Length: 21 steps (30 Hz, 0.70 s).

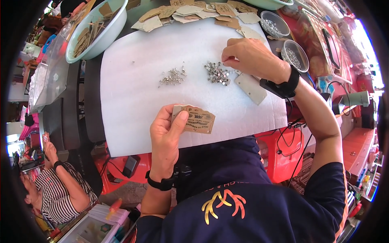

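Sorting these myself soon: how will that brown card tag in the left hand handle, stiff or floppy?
Probably fairly stiff: the tag sticks out flat past the left hand, pinched at one end only, with no visible droop. It looks thin, so likely light and easy to bend or crease. Its matte card face seems unlikely to slip.

Small handcraft workshop or market stall, as we read it. We note a tabletop [93, 105] covered by a white foam sheet [133, 105], two heaps of small metal fasteners [173, 76], clear cups of studs [274, 25], a spread of cardboard tags [190, 11], and a pale green basin [106, 34] of more tags. Red plastic stools [283, 150], stacked goods and a second person [60, 190] crowd the sides.
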Available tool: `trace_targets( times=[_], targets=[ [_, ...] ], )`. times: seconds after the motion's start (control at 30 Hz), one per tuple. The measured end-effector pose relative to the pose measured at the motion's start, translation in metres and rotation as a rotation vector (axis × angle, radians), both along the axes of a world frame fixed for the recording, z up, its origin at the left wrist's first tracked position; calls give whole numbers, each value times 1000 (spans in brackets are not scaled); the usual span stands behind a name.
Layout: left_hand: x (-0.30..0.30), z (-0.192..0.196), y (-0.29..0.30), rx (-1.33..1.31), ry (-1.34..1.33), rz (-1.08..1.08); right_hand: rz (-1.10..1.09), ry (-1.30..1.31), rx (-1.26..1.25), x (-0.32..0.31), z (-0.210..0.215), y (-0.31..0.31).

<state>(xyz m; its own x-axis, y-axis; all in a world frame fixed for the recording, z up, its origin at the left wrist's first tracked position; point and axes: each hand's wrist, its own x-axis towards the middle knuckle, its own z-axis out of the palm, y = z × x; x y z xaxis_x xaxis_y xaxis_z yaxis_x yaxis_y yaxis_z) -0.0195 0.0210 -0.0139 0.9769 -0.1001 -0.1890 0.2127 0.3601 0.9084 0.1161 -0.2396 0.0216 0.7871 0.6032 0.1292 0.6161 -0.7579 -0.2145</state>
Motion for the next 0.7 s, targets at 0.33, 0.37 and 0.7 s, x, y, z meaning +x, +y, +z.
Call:
trace_targets(
  times=[0.33,0.37,0.7],
  targets=[
    [-1,1,-2,13,-3,-3,4,-57,18,-1,-11,3],
    [-1,1,-2,13,-2,-6,-3,-57,11,-1,-12,4],
    [2,-2,-3,16,-11,0,3,-27,-98,-3,-8,0]
  ],
)
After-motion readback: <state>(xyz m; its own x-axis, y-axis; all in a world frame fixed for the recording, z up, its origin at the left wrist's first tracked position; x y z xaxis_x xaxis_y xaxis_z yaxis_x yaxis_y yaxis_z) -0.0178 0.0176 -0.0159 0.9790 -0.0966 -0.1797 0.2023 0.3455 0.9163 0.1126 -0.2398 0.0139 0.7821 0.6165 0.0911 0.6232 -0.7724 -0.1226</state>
